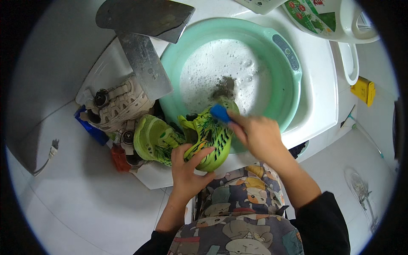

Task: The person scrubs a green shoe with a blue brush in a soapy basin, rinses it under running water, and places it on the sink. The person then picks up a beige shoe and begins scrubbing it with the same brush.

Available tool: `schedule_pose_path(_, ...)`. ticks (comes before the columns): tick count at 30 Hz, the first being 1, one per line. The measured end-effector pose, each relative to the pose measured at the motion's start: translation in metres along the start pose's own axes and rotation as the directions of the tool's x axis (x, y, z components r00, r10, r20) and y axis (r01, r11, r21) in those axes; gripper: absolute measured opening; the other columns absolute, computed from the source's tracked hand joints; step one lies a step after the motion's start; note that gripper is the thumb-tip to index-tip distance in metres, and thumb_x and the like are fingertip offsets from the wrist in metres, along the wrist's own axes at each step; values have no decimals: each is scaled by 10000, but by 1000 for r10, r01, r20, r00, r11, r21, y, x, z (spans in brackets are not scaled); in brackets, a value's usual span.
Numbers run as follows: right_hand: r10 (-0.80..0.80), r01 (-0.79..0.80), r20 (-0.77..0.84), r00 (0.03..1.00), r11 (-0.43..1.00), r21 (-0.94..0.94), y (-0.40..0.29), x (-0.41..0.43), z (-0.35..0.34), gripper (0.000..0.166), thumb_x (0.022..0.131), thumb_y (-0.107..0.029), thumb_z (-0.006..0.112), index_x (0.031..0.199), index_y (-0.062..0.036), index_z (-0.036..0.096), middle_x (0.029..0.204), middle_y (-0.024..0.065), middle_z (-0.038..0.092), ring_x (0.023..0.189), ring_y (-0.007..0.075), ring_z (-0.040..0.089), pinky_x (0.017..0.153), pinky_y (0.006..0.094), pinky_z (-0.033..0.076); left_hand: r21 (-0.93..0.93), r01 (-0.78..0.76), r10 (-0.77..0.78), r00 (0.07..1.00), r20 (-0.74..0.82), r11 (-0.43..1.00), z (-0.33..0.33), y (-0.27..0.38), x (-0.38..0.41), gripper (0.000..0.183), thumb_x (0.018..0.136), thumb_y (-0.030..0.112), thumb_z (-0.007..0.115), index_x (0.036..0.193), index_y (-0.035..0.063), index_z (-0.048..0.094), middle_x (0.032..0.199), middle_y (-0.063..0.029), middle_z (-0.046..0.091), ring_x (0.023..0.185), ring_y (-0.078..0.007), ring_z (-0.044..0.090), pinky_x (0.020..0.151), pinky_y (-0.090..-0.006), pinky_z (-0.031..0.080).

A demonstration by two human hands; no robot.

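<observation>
My left hand [191, 172] grips the heel end of a lime-green patterned shoe [220, 149], tilted over the near rim of a green plastic basin [287, 105]. My right hand [259, 137], slightly blurred, is closed on a blue-backed brush [220, 113] at the shoe's upper; the bristles are hidden. White suds [207, 60] cover the water in the basin, with a dark murky patch beyond the shoe. A second lime-green shoe [149, 137] lies just left of the held one, touching it or nearly so.
The basin sits in a white sink [322, 92]. Beige shoes [122, 105] rest at its left, beside blue and red packages. A metal faucet [145, 63] reaches over the basin's left rim. A large detergent bottle [344, 19] stands at upper right. A plug [53, 149] hangs at far left.
</observation>
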State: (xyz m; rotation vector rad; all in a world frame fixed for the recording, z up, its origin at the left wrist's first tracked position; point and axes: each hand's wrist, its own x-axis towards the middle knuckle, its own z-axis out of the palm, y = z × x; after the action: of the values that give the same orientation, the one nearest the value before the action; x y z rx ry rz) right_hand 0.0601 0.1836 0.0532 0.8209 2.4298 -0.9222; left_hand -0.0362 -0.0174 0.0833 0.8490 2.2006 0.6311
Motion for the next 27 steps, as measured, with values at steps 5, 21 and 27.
schedule_pose_path(5,92,-95,-63,994,994,-47,12,26,10,339,911,-353,575,1218,-227,642,681,140,631,634,340,633,595,445,500,25,-56,56,998,21,998,-4,-2,2,619,491,107,792,1086,245,695,1101,-111,459,1033,-327,477,875,-417,433)
schedule_pose_path(21,104,-97,-61,993,989,111,19,21,16,336,945,-371,519,1179,-169,653,695,183,641,653,369,643,615,466,519,-53,43,-40,997,59,998,-7,-3,4,609,513,120,781,1103,243,689,1151,-141,456,1097,-343,484,912,-420,441)
schedule_pose_path(27,143,-127,-65,988,970,207,12,-9,3,332,931,-339,544,1184,-155,654,768,187,671,695,371,657,647,467,522,-92,128,-120,989,88,987,-6,-9,2,619,519,120,762,1119,244,680,1177,-158,456,1158,-344,475,943,-415,441)
